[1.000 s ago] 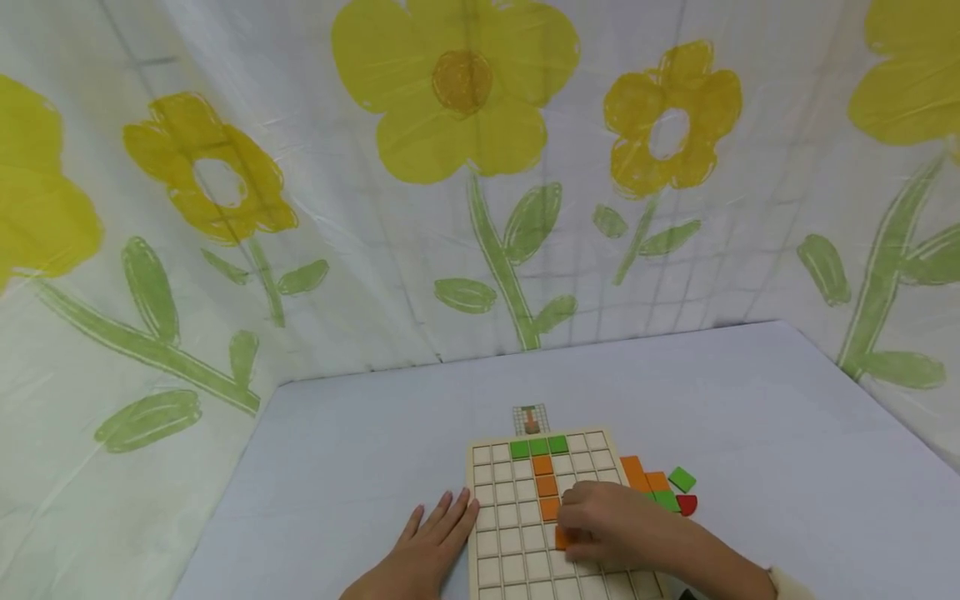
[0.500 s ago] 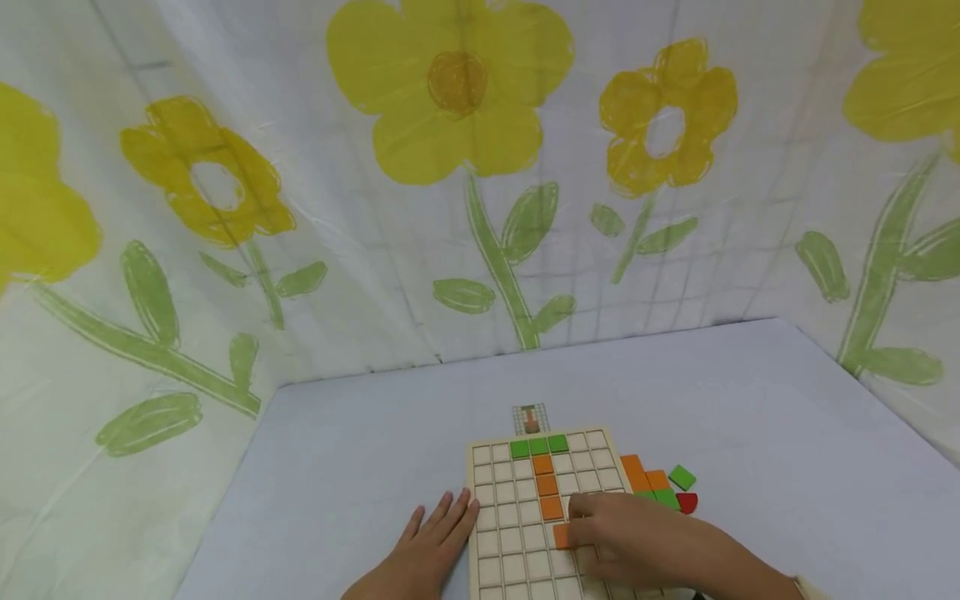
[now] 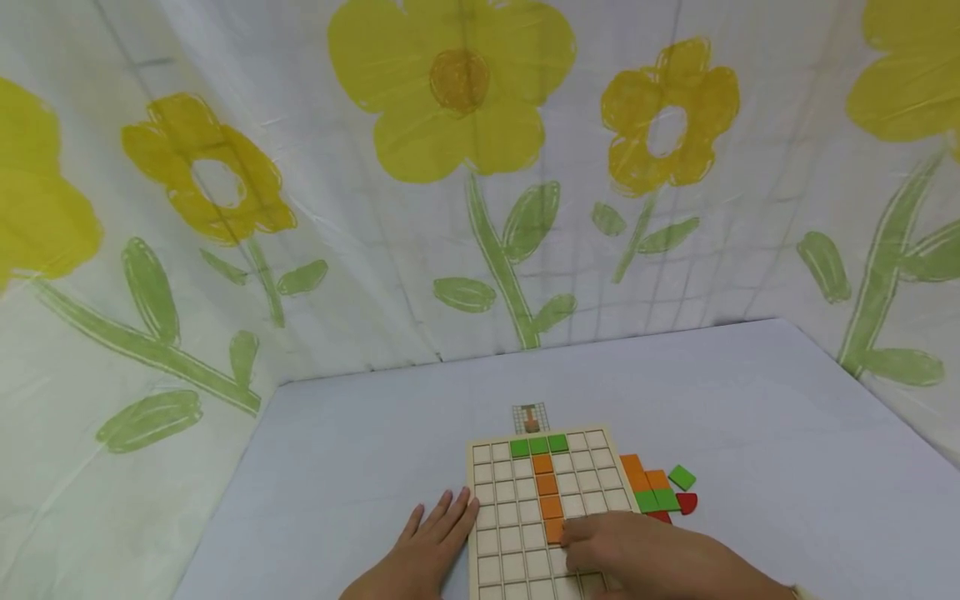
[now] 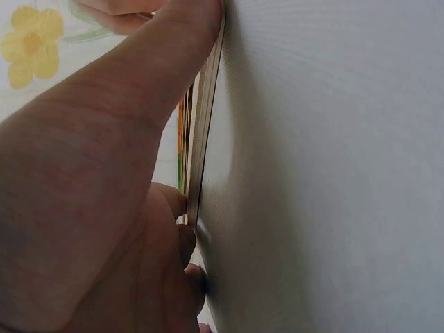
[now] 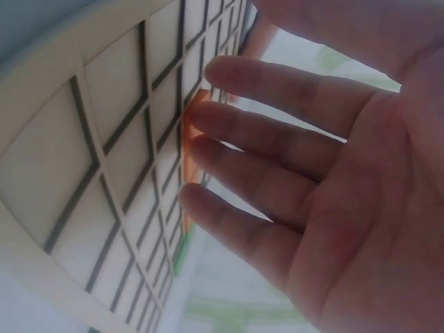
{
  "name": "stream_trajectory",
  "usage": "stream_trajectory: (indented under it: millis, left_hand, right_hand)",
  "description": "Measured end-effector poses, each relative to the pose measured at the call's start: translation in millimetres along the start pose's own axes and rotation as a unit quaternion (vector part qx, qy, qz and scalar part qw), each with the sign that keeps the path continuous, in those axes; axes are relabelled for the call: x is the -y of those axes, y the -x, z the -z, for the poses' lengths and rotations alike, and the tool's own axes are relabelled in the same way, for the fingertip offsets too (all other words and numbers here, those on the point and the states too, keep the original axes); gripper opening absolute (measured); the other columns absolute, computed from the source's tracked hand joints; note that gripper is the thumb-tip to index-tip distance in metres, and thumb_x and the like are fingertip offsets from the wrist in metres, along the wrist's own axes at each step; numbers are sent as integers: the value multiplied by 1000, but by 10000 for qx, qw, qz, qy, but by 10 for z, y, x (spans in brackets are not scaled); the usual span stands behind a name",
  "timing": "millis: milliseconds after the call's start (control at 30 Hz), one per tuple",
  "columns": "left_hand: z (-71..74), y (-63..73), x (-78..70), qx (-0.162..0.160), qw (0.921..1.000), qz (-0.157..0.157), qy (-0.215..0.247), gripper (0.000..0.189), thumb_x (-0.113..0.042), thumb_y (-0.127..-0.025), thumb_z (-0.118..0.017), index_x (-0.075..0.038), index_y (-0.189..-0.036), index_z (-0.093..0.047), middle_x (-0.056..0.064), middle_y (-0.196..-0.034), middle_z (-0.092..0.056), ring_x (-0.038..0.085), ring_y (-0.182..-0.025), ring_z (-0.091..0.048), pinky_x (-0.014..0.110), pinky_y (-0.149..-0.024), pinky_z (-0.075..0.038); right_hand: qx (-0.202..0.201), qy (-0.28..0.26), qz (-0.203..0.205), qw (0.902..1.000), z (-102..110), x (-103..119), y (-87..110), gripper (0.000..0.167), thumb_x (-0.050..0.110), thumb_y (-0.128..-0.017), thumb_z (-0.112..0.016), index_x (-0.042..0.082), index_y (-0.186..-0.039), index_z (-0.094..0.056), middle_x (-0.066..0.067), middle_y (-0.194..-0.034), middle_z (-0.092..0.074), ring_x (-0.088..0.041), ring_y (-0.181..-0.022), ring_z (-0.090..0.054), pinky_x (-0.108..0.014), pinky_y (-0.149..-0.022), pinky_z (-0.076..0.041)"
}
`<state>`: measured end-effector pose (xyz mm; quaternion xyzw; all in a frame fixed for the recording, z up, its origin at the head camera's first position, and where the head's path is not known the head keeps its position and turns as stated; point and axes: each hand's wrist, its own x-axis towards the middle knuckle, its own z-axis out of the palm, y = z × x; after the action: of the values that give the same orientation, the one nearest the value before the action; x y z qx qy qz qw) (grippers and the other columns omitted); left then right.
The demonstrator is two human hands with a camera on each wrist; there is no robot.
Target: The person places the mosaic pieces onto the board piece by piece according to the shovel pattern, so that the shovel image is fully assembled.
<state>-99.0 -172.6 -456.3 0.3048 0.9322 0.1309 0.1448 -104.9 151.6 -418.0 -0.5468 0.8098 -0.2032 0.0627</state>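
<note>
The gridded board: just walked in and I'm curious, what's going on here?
Someone is working at the gridded board. The left hand rests at its left edge; the right hand has its fingertips at the lowest orange tile. Four orange tiles run down from three green tiles in the top row. Loose pieces lie to the right.

Board wood, matt; tiles smooth; backdrop glossy, plastic-looking.
</note>
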Motion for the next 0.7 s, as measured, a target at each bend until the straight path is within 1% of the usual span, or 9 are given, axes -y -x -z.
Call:
stream_trajectory:
  millis: [100, 167, 267, 367, 433, 467, 567, 633, 700]
  left_hand:
    - [4, -1, -4, 18, 10000, 36, 0, 120, -81, -76, -63, -12, -162, -16, 10, -167, -13, 35, -150, -17, 67, -110, -21]
    - [2, -3, -5, 16, 10000, 42, -4, 120, -82, -76, -62, -12, -162, -16, 10, -167, -13, 35, -150, -17, 67, -110, -21]
    - [0, -3, -7, 12, 10000, 48, 7, 120, -82, -76, -62, -12, -162, -16, 9, -167, -14, 34, -150, -17, 67, -110, -21]
    - [0, -1, -8, 5, 10000, 55, -2, 120, -82, -76, -62, -12, -162, -17, 9, -167, -14, 34, -150, -17, 67, -110, -21]
    - [2, 2, -11, -7, 10000, 51, 1, 120, -82, -76, -62, -11, -162, -17, 10, -167, -14, 35, -150, -17, 67, -110, -21]
    - [3, 3, -13, -13, 10000, 45, 4, 120, -82, -76, -62, -11, -162, -17, 10, -167, -14, 35, -150, -17, 67, -110, -21]
    - [8, 6, -16, -18, 10000, 34, -2, 120, -82, -76, -62, -11, -162, -17, 10, -167, -14, 35, -150, -17, 67, -109, -21]
    - [11, 8, -16, -5, 10000, 21, -8, 120, -82, -76, -62, -11, -162, -16, 10, -167, -14, 35, -150, -17, 67, -109, -21]
    - [18, 7, -18, 18, 10000, 13, 0, 120, -81, -76, -63, -11, -162, -16, 11, -167, -14, 36, -150, -16, 68, -109, -21]
  right_hand:
    - [28, -30, -67, 10000, -29, -25, -11, 6, 32, -93, -72, 26, -95, -72, 17, -99, -54, 6, -75, -45, -8, -66, -35]
    - [120, -51, -192, 9997, -46, -44, -9, 7, 31, -93, -73, 27, -99, -70, 15, -106, -56, 5, -76, -47, -9, -66, -38]
    - [155, 115, -211, 9996, -69, -71, 3, 16, 24, -92, -74, 27, -107, -68, 8, -121, -59, -1, -89, -57, -16, -73, -46]
    - [-12, 418, -31, 9991, -86, -79, 0, 21, 20, -89, -75, 26, -107, -67, 4, -126, -61, -8, -101, -60, -22, -80, -49]
    - [-70, 421, -15, 9991, -76, -69, -17, 18, 16, -87, -75, 26, -100, -68, 11, -110, -64, -5, -97, -59, -20, -77, -48]
    - [-59, 429, -53, 9990, -63, -68, -24, 17, 15, -86, -75, 25, -96, -67, 15, -101, -63, -2, -90, -57, -18, -74, -46]
    - [69, 247, -342, 9991, -4, -83, -30, 14, 15, -86, -75, 25, -88, -66, 24, -82, -53, 4, -74, -47, -14, -66, -41]
    - [-20, 184, -456, 9988, 51, -134, -16, 10, 14, -87, -75, 22, -89, -69, 24, -81, -56, 4, -74, -50, -15, -67, -43]
    - [-291, 231, -559, 9977, 114, -210, 0, 6, 14, -89, -75, 20, -91, -72, 19, -85, -62, 2, -79, -56, -19, -69, -48]
